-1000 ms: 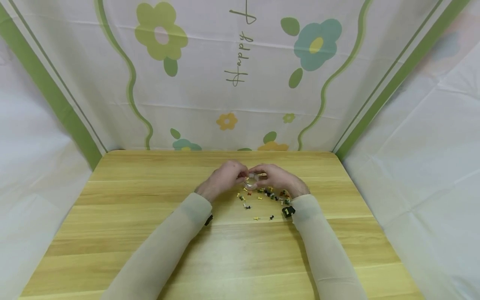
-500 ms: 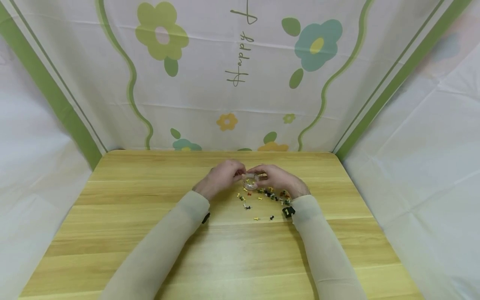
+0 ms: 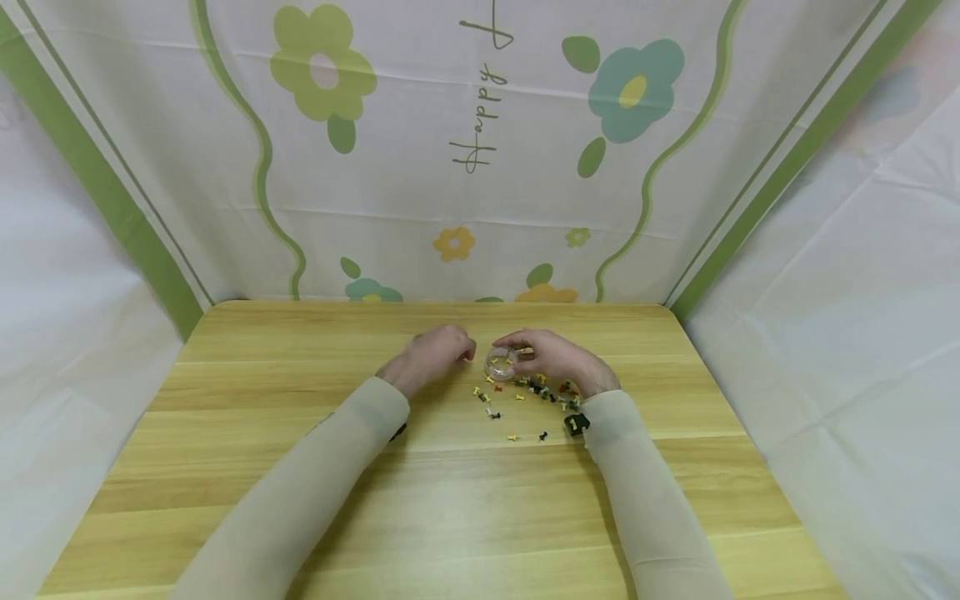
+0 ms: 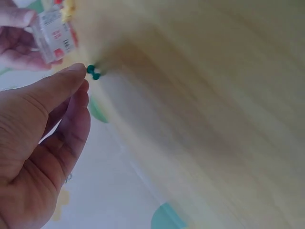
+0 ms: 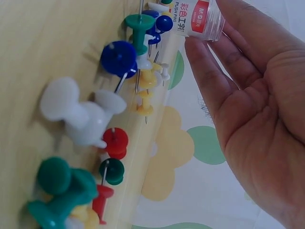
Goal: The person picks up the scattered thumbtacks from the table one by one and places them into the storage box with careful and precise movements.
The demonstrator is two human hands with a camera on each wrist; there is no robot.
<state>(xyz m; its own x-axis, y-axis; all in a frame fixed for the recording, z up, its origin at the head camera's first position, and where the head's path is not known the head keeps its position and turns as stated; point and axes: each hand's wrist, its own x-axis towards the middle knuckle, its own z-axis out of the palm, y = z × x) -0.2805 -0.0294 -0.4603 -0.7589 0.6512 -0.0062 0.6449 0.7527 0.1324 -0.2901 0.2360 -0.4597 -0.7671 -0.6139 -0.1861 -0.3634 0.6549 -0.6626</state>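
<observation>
A person's left grip (image 3: 435,354) has drawn back from a clear jar (image 5: 202,21) over the past second, its fingertips now off to the jar's left, where they had hovered right at the rim. It pinches a green pin (image 4: 93,72) at the very tips of thumb and fingers. The right grip (image 3: 557,354) has not shifted, thumb and fingers wrapped around the jar, which stays put on the tabletop (image 3: 450,517) with yellow pins (image 3: 495,361) showing inside. Loose pins (image 3: 542,387) in yellow, red, green, blue and white lie where they lay before, most bunched between the jar and the right wrist, a yellow one and a dark one apart on the near side. The tabletop is pale wood-grain with rounded far corners. Beige sleeves (image 3: 300,492) reach across it, a black device (image 3: 576,424) beside the right cuff. Behind hangs a white cloth (image 3: 405,167) printed with green, blue and orange flowers (image 3: 636,90), wavy green stems and "Happy" lettering turned sideways; pale sheets (image 3: 832,317) close off both sides, meeting it along green bands.
</observation>
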